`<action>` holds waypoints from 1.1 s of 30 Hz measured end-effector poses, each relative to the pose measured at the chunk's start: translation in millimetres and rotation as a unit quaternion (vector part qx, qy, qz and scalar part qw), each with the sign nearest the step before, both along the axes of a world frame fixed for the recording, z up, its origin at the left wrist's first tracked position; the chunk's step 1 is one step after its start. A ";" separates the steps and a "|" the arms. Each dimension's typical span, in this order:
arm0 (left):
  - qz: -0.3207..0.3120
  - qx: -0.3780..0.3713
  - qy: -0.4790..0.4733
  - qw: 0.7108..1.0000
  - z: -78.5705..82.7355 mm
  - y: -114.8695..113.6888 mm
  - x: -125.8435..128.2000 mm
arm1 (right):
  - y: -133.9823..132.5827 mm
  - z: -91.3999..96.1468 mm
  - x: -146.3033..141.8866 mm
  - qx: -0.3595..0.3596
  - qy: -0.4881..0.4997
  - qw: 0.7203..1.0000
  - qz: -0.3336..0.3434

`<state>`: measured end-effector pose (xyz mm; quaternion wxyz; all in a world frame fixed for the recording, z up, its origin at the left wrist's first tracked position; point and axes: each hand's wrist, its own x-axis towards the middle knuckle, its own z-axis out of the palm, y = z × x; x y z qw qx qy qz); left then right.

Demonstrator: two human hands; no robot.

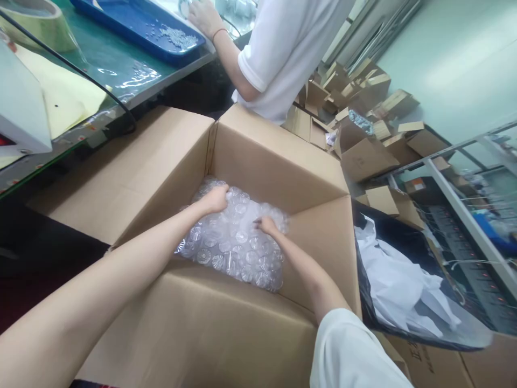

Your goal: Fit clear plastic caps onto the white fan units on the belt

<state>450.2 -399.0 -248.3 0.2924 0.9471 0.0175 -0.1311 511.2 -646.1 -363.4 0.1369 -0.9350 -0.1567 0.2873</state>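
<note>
A large open cardboard box (pixel 258 161) stands on the floor in front of me. Its bottom is filled with several clear round plastic pieces (pixel 234 245), stacked in a shiny heap. Both my arms reach down into it. My left hand (pixel 216 198) rests on the far left of the heap with its fingers curled down onto the pieces. My right hand (pixel 266 223) sits near the middle of the heap, its fingers bent and pressed into the plastic. What either hand grips is hidden.
A person in a white shirt (pixel 283 48) works at the green bench (pixel 121 64) behind the box, beside a blue tray (pixel 141 24). A black bag of white waste (pixel 399 280) lies right. Empty cartons (pixel 363 108) pile behind; a metal rack (pixel 464 215) stands far right.
</note>
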 end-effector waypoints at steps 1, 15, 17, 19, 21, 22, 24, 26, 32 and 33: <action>-0.008 0.001 0.007 1.000 -0.4 -0.8 -0.4 | 2.5 -0.2 1.0 0.010 -0.006 1.000 0.002; 0.006 -0.077 -0.029 0.997 5.1 -3.7 -5.6 | 68.1 43.7 -7.7 0.312 0.035 0.949 -0.033; 0.043 -0.089 -0.043 0.994 7.6 -2.0 -5.0 | 65.2 36.0 -10.2 0.284 0.052 0.956 -0.057; 0.068 -0.102 -0.037 0.992 8.2 0.1 -4.4 | 58.4 23.4 -16.1 0.226 0.072 0.969 -0.076; 0.083 -0.121 -0.020 0.989 6.5 1.7 -3.6 | 50.5 9.2 -24.7 0.161 0.090 0.979 -0.087; 0.089 -0.132 -0.011 0.987 5.0 2.2 -3.2 | 47.0 2.5 -29.2 0.133 0.096 0.982 -0.092; 0.095 -0.160 0.010 0.983 1.5 2.7 -2.6 | 41.6 -7.9 -36.2 0.091 0.105 0.985 -0.103; 0.099 -0.182 0.031 0.978 -1.2 2.9 -2.4 | 38.0 -13.6 -38.7 0.070 0.109 0.985 -0.116; 0.101 -0.196 0.074 0.973 2.7 7.0 -2.5 | 29.9 -10.7 -26.5 0.108 0.114 0.974 -0.162; 0.100 -0.192 0.082 0.973 4.2 8.3 -2.2 | 28.4 -8.2 -23.9 0.125 0.116 0.971 -0.167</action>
